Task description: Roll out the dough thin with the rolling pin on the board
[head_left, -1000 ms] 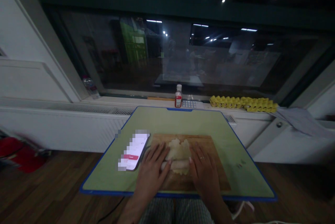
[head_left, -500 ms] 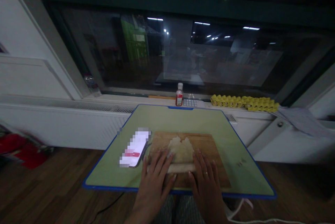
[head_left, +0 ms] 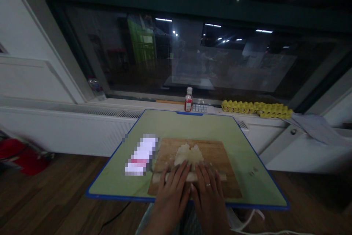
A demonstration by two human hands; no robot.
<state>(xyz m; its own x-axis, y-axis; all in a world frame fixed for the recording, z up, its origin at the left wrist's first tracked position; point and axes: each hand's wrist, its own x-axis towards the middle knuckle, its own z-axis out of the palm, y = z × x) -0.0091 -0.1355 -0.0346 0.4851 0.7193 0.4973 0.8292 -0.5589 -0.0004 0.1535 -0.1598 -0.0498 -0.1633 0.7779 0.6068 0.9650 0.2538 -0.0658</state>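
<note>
A pale wooden rolling pin (head_left: 222,177) lies crosswise on a wooden board (head_left: 226,154). My left hand (head_left: 172,185) rests flat over its middle left part, fingers stretched forward. Close beside it, my right hand (head_left: 208,183), with a ring on one finger, lies flat over the middle right part. Both thumbs point toward each other on the near side of the pin. Just beyond my fingertips is a thin, ragged-edged sheet of pale dough (head_left: 189,153). Its near edge is hidden under my fingers.
The board lies on a green table with a blue rim (head_left: 121,197). A lit phone with a blurred screen (head_left: 141,156) is left of the board. On the windowsill behind stand a small bottle (head_left: 188,101) and yellow egg cartons (head_left: 255,109). A cable (head_left: 117,213) hangs below the table.
My hands have moved inward along the rolling pin and are now close together over its middle. Both ends of the pin now show outside my hands.
</note>
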